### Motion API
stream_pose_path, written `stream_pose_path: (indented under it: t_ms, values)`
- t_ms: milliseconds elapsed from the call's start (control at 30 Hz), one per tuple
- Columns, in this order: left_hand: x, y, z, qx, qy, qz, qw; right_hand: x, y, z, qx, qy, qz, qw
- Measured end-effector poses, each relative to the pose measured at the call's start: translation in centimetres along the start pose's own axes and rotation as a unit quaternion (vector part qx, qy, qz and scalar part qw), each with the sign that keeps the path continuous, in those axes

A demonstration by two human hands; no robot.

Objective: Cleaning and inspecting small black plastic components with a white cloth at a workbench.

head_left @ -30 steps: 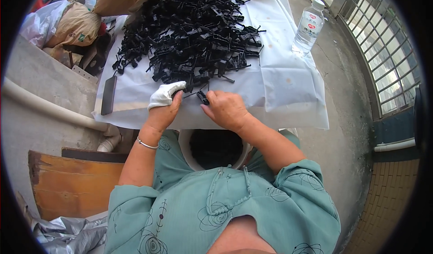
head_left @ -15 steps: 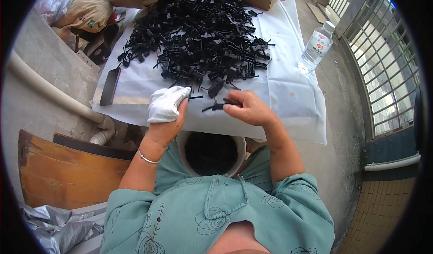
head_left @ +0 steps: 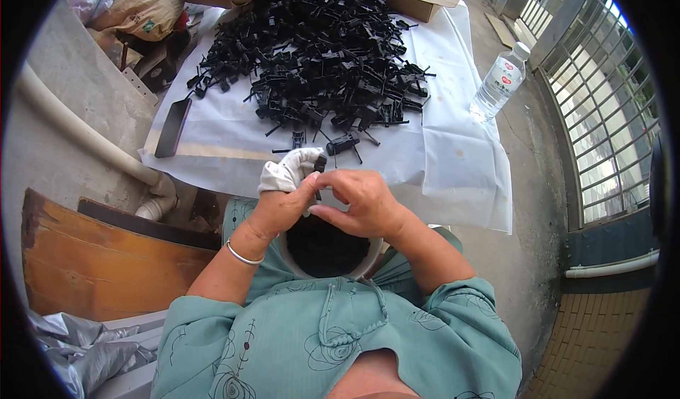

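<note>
My left hand, wearing a white glove that leaves the thumb bare, is closed around a small black plastic part. The part's upper end sticks out above the fingers. My right hand meets it from the other side, with index finger and thumb pinching at the part's lower portion; the fingers hide much of it. Just beyond my hands, single black clip-like pieces lie on the white-covered table. Behind them rises a large heap of similar black parts.
Between my knees stands a white bucket with dark contents. A flat dark bar lies at the table's left. A clear water bottle stands on the right side, and an open cardboard box at the back.
My hands have come together and nearer to me, over the bucket. The right hand has moved left, from holding a black part on its own to meeting the left hand.
</note>
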State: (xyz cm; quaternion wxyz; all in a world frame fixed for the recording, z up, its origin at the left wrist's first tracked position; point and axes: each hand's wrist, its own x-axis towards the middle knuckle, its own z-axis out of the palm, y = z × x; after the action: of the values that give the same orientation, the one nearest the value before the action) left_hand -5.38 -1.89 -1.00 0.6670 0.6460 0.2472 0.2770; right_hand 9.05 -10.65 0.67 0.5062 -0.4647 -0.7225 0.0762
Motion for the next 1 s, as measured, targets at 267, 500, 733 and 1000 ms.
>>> stream_pose_path:
  t_ms: [267, 500, 733, 1000]
  values:
    - [-0.2, 1.3, 1.4, -0.014, -0.018, 0.018, 1.000, -0.2, 2.0, -0.5, 0.169, 0.033, 0.291, 0.941]
    - [0.0, 1.1, 2.4, 0.135, 0.063, 0.099, 0.984, -0.7, 2.2, -0.2, 0.076, 0.011, 0.181, 0.980]
    - [-0.2, 0.4, 2.3, 0.335, 0.060, 0.227, 0.912, -2.1, 3.2, 2.1, 0.160, 0.012, 0.326, 0.932]
    - [-1.2, 1.1, 2.4, 0.192, 0.062, 0.146, 0.968, -1.8, 1.9, 0.9, 0.254, 0.001, 0.247, 0.935]
